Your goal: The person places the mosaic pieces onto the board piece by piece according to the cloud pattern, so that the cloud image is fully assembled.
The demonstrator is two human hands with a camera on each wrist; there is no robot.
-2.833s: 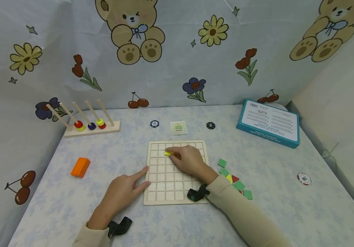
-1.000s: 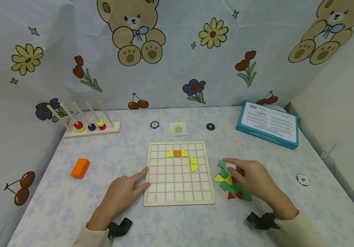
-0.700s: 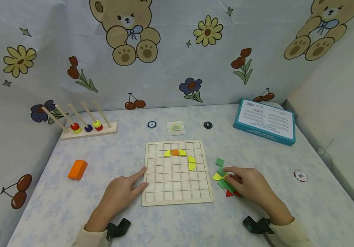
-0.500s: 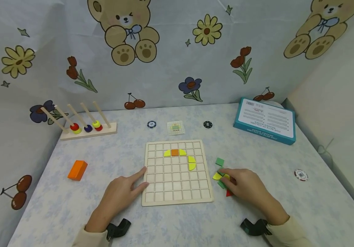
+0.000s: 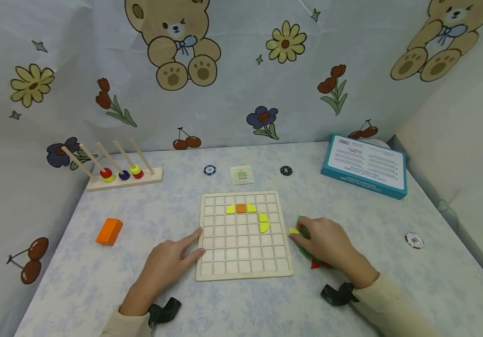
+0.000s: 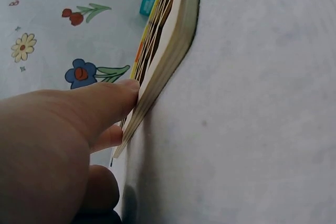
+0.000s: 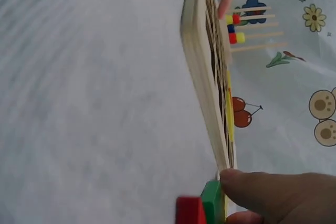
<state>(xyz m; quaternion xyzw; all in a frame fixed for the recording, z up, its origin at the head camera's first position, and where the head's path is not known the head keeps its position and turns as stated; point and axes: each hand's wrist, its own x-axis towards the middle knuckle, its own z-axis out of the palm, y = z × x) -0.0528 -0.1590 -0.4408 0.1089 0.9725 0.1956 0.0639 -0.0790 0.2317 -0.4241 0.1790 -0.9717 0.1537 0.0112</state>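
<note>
Head view: wooden grid board (image 5: 244, 236), pale, shallow square cells; top rows hold 4 yellow quarter-rounds + 1 orange square (image 5: 241, 208), flat, matte. R hand (image 5: 323, 241) beside board's right edge, fingers curled, pinching a yellow piece (image 5: 293, 230) just off the rim; under the palm a loose pile (image 5: 315, 260) of green squares and red triangles. L hand (image 5: 166, 262) flat on table (image 5: 77, 281), fingers straight, forefinger against board's left edge. Step, by my read: piece lifted from pile, on its way to a cell; next calls for turning the curve to suit and seating it flush. Also: peg rack w/ beads (image 5: 119, 174), orange block (image 5: 109, 230), teal box (image 5: 365, 166), chips, small card.

L wrist view: fingers (image 6: 113, 103) press board's edge (image 6: 165, 51); plywood, rounded corner; cloth smooth.

R wrist view: thumb (image 7: 262, 190) by board's rim (image 7: 202, 87); green (image 7: 211, 203) and red (image 7: 188, 211) pieces thick, glossy; yellow sliver barely shows.
</note>
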